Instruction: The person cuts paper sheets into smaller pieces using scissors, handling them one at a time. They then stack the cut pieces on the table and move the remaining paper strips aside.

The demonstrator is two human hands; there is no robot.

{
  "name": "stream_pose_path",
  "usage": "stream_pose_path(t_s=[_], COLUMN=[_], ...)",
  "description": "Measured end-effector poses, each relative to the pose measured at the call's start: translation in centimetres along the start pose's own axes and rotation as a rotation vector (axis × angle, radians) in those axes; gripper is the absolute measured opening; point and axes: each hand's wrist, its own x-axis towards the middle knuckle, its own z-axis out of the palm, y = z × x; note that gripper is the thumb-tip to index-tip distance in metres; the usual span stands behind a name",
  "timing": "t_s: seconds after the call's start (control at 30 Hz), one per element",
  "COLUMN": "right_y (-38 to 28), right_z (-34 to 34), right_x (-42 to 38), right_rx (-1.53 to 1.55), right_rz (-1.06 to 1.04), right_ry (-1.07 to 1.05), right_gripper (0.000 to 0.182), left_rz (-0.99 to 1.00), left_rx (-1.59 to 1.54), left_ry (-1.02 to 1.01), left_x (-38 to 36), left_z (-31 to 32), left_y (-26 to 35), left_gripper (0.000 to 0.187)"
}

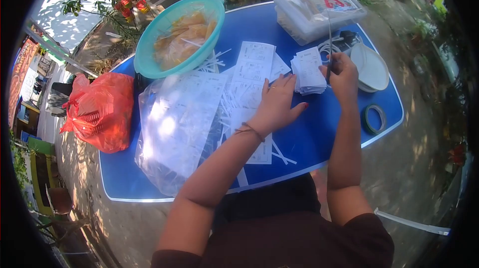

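Observation:
My right hand [345, 76] is closed on a pair of scissors [330, 36], their narrow blades upright in this view beside a stack of small printed paper slips [307, 68]. With fingers spread, my left hand [276, 102] rests over printed paper sheets [255, 61], its fingertips close to the left edge of that stack. Thin white paper offcuts [227, 102] lie scattered left of this hand. Farther left, a clear plastic bag [149, 133] lies flat with printed sheets in or under it.
On the blue table [299, 143] stand a turquoise basin [144, 53] with bagged yellowish food, a red plastic bag [102, 113], a clear lidded container [294, 18], white bowls [369, 68] and a tape roll [374, 119]. A coiled cable [329, 47] lies behind the slips.

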Motion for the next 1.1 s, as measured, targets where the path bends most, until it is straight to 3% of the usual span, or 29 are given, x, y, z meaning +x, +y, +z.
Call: stream_pose_path(t_s=[0.27,0.4,0.5,0.63,0.73,0.83,1.0,1.1], right_y=[0.8,-0.4,-1.7,-3.9,-4.4,-4.5,-5.1,-5.2], right_z=[-0.2,0.8,2.2,4.2,5.5,6.2,6.1,6.0], right_x=[0.2,-0.4,-1.6,-3.7,-5.0,-5.7,-5.7,-5.5], right_rx=[-0.445,-0.309,-0.082,0.005,0.009,-0.064,-0.146,-0.102], right_rz=[-0.013,-0.079,-0.152,-0.064,-0.113,-0.224,-0.127,-0.036], right_ry=[0.112,0.084,-0.095,-0.52,-0.747,-0.785,-0.776,-0.8], right_gripper=[0.037,0.036,0.035,0.038,0.036,0.035,0.033,0.034], left_rz=[0.009,-0.015,-0.013,-0.036,-0.08,-0.138,-0.284,-0.313], left_rx=[-0.026,-0.014,0.052,0.137,0.125,0.215,0.324,0.232], left_ry=[0.026,0.076,0.116,0.135,0.211,0.248,0.296,0.269], left_x=[1.6,0.5,-1.2,-4.8,-7.7,-9.7,-11.2,-11.3], left_z=[2.1,0.6,-1.2,-3.6,-4.6,-5.8,-6.2,-6.4], left_y=[0.5,-0.8,-2.0,-3.1,-3.7,-3.6,-4.0,-3.9], left_gripper=[0.071,0.064,0.057,0.048,0.046,0.05,0.065,0.073])
